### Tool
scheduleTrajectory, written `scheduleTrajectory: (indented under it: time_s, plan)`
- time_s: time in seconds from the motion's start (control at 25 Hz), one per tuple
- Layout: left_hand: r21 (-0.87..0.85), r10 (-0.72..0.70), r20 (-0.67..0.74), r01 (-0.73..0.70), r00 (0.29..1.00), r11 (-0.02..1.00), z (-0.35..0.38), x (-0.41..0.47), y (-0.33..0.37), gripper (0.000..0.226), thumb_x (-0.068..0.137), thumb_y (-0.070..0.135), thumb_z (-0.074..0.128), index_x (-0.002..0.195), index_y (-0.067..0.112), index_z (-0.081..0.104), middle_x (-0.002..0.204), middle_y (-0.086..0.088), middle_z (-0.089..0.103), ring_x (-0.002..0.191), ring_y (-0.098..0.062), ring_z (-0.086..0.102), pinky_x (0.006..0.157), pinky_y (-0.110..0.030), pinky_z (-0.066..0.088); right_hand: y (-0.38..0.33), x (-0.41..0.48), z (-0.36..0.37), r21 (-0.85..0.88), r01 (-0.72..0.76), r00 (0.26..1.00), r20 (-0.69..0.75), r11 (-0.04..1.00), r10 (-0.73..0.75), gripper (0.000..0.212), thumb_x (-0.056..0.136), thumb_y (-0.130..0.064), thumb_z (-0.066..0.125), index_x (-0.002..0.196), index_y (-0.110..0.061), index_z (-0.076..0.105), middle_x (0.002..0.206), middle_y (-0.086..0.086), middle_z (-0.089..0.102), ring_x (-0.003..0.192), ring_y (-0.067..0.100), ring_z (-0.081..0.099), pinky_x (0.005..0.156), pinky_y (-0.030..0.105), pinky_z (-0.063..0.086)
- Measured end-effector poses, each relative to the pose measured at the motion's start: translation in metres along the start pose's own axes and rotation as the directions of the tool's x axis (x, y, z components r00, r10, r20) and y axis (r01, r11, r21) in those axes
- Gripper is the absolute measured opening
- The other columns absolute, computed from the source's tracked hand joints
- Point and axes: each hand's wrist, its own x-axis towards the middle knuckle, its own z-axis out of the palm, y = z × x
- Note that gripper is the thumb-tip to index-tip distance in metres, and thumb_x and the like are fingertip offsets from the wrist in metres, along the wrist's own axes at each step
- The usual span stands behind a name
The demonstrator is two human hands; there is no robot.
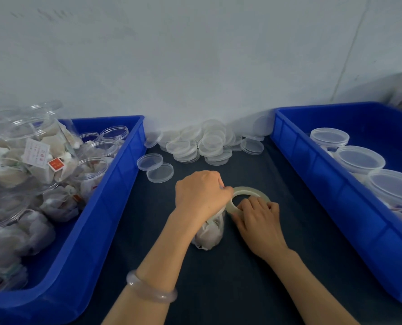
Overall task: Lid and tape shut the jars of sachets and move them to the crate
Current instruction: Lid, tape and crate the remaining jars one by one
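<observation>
Fingers of the left hand [200, 193] curled down over the top of a jar of sachets [210, 231], gripping it. The right hand [258, 219] pinched a tape roll [249, 191] against the jar's top. The jar stood upright, long axis vertical, mouth upward under the palm, on the dark table [218, 289] between the left crate [115, 184] and right crate [312, 174]. Loose lids [207, 141] lay heaped by the wall.
</observation>
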Motion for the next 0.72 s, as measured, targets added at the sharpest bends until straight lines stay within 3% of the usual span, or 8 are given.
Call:
scheduleTrajectory:
  time_s: [0.16,0.24,0.28,0.4,0.44,0.52,0.64,0.72]
  plan:
    - [0.000,-0.019,-0.012,0.019,1.000,1.000,-0.001,0.002,0.004,0.026,0.092,0.040,0.052,0.118,0.037,0.058,0.102,0.011,0.070,0.101,-0.018,0.063,0.083,-0.036,0.049,-0.001,-0.003,-0.007,0.103,-0.010,0.997,0.081,0.995,0.001,0.025,0.099,-0.045,0.047,0.114,-0.027,0.054,0.114,-0.011,0.051,0.109,0.010,0.047,0.092,0.030,0.034]
    - [0.007,-0.024,-0.058,0.024,0.998,1.000,-0.001,0.001,0.003,0.023,0.094,0.039,0.051,0.112,0.037,0.065,0.101,0.010,0.071,0.099,-0.018,0.065,0.083,-0.037,0.051,-0.004,-0.007,-0.015,0.249,-0.007,0.999,0.034,0.969,-0.001,0.026,0.099,-0.031,0.052,0.124,-0.025,0.055,0.122,-0.010,0.052,0.117,0.009,0.047,0.098,0.029,0.036]
    - [0.006,-0.032,-0.084,0.033,0.996,0.999,0.000,0.001,0.003,0.021,0.095,0.040,0.051,0.106,0.035,0.068,0.099,0.010,0.071,0.096,-0.018,0.065,0.082,-0.037,0.053,-0.007,-0.010,-0.020,0.412,-0.001,1.000,-0.003,0.911,0.002,0.034,0.097,-0.021,0.054,0.130,-0.023,0.053,0.127,-0.009,0.052,0.121,0.007,0.047,0.102,0.029,0.037]
    - [-0.031,-0.022,-0.134,0.018,0.991,0.999,0.003,-0.001,0.000,0.027,0.095,0.054,0.051,0.090,0.032,0.065,0.089,0.011,0.069,0.087,-0.016,0.065,0.077,-0.037,0.054,-0.024,-0.021,-0.034,0.883,0.021,0.993,0.036,0.469,-0.113,0.079,0.080,-0.010,0.052,0.153,-0.027,0.026,0.144,-0.020,0.044,0.135,-0.001,0.040,0.109,0.018,0.036]
    - [-0.038,0.000,-0.148,-0.006,0.989,0.999,0.003,-0.001,-0.001,0.029,0.095,0.057,0.051,0.085,0.032,0.062,0.087,0.011,0.066,0.085,-0.015,0.064,0.074,-0.036,0.053,-0.031,-0.024,-0.035,0.938,0.009,0.980,0.061,0.348,-0.190,0.090,0.079,-0.012,0.054,0.155,-0.035,0.011,0.146,-0.027,0.040,0.137,-0.004,0.038,0.108,0.015,0.036]
    - [-0.050,0.056,-0.148,-0.064,0.987,0.997,0.004,-0.002,-0.003,0.030,0.096,0.058,0.049,0.077,0.035,0.056,0.091,0.012,0.060,0.084,-0.013,0.062,0.070,-0.034,0.050,-0.048,-0.025,-0.033,0.976,-0.011,0.962,0.070,0.220,-0.263,0.108,0.080,-0.011,0.066,0.151,-0.046,-0.008,0.143,-0.028,0.043,0.134,0.001,0.045,0.104,0.020,0.043]
    - [-0.098,0.078,-0.062,-0.084,0.995,0.992,0.003,0.000,-0.006,0.034,0.096,0.061,0.044,0.074,0.039,0.057,0.101,0.014,0.061,0.091,-0.010,0.061,0.074,-0.034,0.049,-0.067,-0.021,-0.025,0.976,-0.031,0.990,0.061,0.217,-0.130,0.122,0.076,-0.025,0.079,0.150,-0.045,-0.015,0.151,-0.011,0.040,0.136,0.014,0.047,0.108,0.043,0.046]
    - [-0.139,0.080,-0.057,-0.087,0.995,0.986,0.001,0.000,-0.009,0.040,0.098,0.060,0.040,0.078,0.034,0.065,0.107,0.017,0.061,0.097,-0.006,0.060,0.079,-0.033,0.049,-0.071,-0.018,-0.022,0.966,-0.028,0.998,0.043,0.258,-0.052,0.119,0.074,-0.038,0.077,0.150,-0.043,-0.015,0.155,-0.014,0.031,0.141,0.006,0.039,0.113,0.041,0.042]
